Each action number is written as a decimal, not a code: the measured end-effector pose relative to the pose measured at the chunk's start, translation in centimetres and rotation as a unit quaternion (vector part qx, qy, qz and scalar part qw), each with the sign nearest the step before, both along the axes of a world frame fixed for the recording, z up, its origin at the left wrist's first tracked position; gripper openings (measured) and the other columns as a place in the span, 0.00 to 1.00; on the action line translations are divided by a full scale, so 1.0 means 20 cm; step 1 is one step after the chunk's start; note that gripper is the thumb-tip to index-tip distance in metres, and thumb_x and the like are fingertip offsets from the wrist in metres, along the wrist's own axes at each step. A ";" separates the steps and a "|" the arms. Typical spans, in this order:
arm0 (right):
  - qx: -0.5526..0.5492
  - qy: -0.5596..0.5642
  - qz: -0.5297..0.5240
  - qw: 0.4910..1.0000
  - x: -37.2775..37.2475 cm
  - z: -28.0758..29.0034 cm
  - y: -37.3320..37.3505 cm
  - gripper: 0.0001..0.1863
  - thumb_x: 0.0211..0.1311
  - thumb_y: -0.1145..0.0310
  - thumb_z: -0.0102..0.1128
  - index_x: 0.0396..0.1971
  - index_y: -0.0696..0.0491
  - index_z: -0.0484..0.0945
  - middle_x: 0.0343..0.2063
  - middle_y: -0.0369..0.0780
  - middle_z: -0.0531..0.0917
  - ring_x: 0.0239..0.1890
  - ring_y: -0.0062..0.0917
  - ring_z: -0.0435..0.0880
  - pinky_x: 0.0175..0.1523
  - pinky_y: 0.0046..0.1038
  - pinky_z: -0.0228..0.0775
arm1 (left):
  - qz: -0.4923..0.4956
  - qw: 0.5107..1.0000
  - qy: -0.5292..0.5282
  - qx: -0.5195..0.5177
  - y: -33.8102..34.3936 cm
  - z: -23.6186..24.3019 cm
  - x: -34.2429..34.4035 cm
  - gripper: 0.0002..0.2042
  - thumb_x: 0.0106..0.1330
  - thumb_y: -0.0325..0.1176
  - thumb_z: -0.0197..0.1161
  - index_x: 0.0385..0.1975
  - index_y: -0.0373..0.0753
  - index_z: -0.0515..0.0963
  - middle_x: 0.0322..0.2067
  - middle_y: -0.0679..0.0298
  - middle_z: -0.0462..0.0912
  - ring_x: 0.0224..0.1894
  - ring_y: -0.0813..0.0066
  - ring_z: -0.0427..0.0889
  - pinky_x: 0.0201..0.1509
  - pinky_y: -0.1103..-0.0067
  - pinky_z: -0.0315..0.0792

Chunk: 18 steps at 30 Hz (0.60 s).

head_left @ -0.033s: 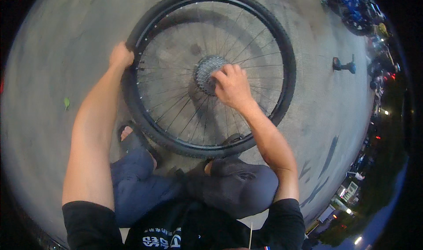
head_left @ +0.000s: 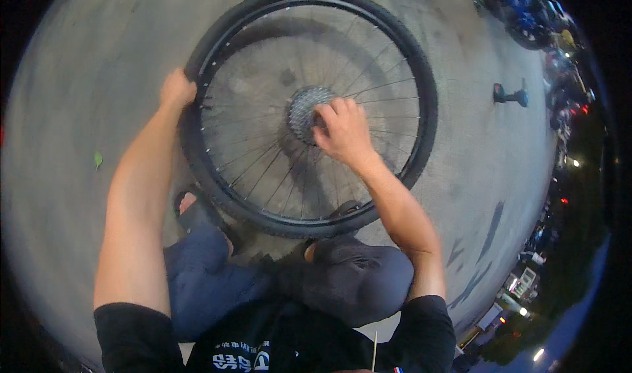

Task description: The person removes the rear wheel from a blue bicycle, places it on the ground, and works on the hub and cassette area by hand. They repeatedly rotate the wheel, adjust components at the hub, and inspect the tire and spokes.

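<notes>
Over grey ground (head_left: 474,195), a bicycle wheel (head_left: 428,110) faces up in front of the person's feet (head_left: 187,203).
The wheel could tip, I judge, if the left-side hold slackened while its centre was pushed; were it to spin, teeth on the central cassette (head_left: 303,116) could nick skin. The left hand (head_left: 178,89) has its grip folded around the wheel's left side, fingertips hidden; the right hand (head_left: 345,131) has its grip half curled over the cassette's right part, seemingly touching, though whether it pinches anything I cannot tell. A green leaf (head_left: 98,159) lies toward the ground's left edge, well apart.
</notes>
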State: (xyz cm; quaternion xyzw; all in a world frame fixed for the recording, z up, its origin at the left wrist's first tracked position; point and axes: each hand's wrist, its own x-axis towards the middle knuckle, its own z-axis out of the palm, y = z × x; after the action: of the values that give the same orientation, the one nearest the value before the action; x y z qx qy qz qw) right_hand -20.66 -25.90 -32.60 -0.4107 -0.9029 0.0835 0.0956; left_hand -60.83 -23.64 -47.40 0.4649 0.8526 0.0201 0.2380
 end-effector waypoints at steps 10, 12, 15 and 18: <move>-0.010 -0.040 -0.074 0.996 0.03 0.03 0.00 0.14 0.47 0.57 0.68 0.26 0.53 0.80 0.31 0.41 0.80 0.40 0.35 0.77 0.43 0.37 0.69 | -0.031 0.999 -0.017 0.021 -0.01 0.15 0.10 0.24 0.60 0.38 0.63 0.56 0.38 0.73 0.51 0.48 0.80 0.56 0.48 0.77 0.59 0.61 0.72; -0.025 -0.038 -0.057 0.997 0.03 -0.04 -0.01 0.15 0.47 0.57 0.68 0.26 0.53 0.80 0.31 0.40 0.80 0.40 0.35 0.77 0.43 0.37 0.69 | 0.012 0.999 -0.049 -0.021 0.01 0.16 0.11 0.24 0.60 0.39 0.66 0.54 0.36 0.73 0.51 0.49 0.79 0.56 0.50 0.77 0.58 0.62 0.72; 0.019 -0.006 -0.007 1.000 -0.01 -0.09 -0.01 0.15 0.46 0.59 0.69 0.27 0.54 0.78 0.31 0.41 0.79 0.39 0.37 0.76 0.43 0.37 0.70 | 0.007 1.000 -0.028 0.005 -0.01 0.02 -0.03 0.26 0.58 0.40 0.68 0.55 0.33 0.74 0.49 0.48 0.81 0.53 0.48 0.79 0.58 0.63 0.72; 0.021 0.005 -0.038 0.999 0.01 -0.01 -0.03 0.14 0.47 0.60 0.68 0.28 0.54 0.78 0.30 0.41 0.79 0.39 0.36 0.77 0.42 0.37 0.70 | 0.029 0.997 -0.068 0.021 0.02 -0.05 -0.11 0.25 0.59 0.39 0.68 0.54 0.32 0.75 0.50 0.47 0.81 0.53 0.48 0.79 0.58 0.64 0.72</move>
State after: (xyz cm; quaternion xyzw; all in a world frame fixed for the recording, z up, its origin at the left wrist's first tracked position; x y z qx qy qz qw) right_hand -20.44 -26.41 -32.82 -0.4419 -0.8878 0.0628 0.1122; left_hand -62.94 -23.31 -48.47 0.4426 0.8469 0.0763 0.2848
